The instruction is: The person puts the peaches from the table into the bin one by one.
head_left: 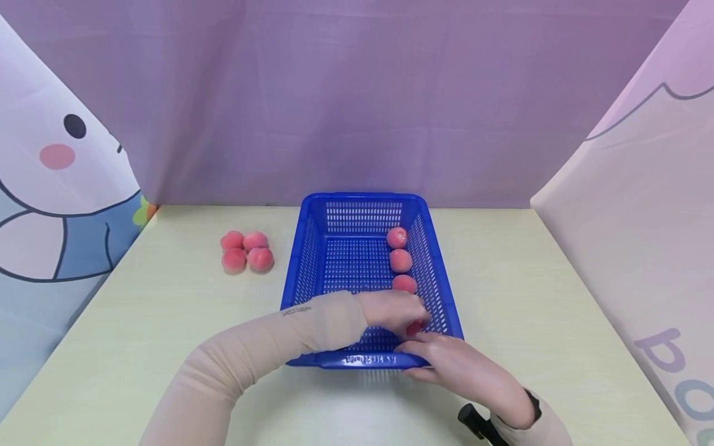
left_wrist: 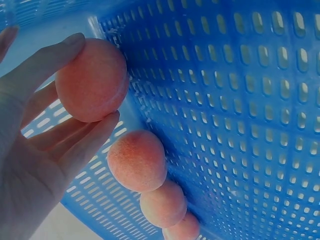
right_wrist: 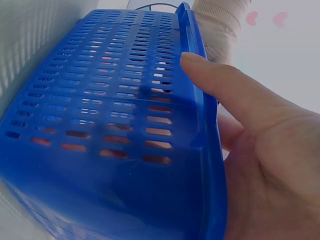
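While a pale, smooth bench (head_left: 502, 279) supports the assembly, a rectangular blue plastic basket (head_left: 351, 257) with slotted walls occupies its centre. The right hand (head_left: 446, 360) pinches the near rim at right between thumb and fingers. The left hand (head_left: 390, 310), fingers part-closed, grips a round, matte peach (left_wrist: 92, 82) inside the near-right corner. Three matching peaches (head_left: 400, 261) line the right wall; four pink peaches (head_left: 233, 261) cluster left of the basket.

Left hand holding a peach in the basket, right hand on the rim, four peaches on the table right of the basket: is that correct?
The side is wrong: the head view shows the four peaches lying on the table left of the basket. The rest stands.
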The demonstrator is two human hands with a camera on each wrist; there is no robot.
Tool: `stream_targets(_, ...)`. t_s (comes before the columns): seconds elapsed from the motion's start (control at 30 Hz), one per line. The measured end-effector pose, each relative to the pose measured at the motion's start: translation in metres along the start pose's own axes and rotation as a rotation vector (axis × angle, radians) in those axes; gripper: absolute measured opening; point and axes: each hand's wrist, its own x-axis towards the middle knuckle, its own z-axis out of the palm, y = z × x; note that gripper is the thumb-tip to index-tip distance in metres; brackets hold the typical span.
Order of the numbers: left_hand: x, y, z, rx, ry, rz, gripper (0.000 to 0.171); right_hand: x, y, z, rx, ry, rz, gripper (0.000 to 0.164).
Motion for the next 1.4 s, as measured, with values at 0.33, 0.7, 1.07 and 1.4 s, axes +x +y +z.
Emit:
stream_targets(0.33,0.001,0.002,0.001,-0.017,-0.021,-0.024,0.011,0.000,-0.001,0.000,-0.001,0.002,-0.001,0.025)
stream_targets(0.7,0.001,0.002,0.002,-0.003,-0.032,-0.023,0.015,0.000,-0.002,0.000,0.005,-0.005,0.014,0.025)
stream_targets(1.07,-0.005,0.003,-0.002,-0.021,-0.026,-0.026,0.020,0.000,-0.002,0.000,-0.009,0.007,0.002,0.025)
stream_targets(1.4,-0.017,0.004,-0.021,-0.004,0.005,-0.074,0.043,-0.001,0.000,0.001,-0.023,0.030,-0.018,0.025)
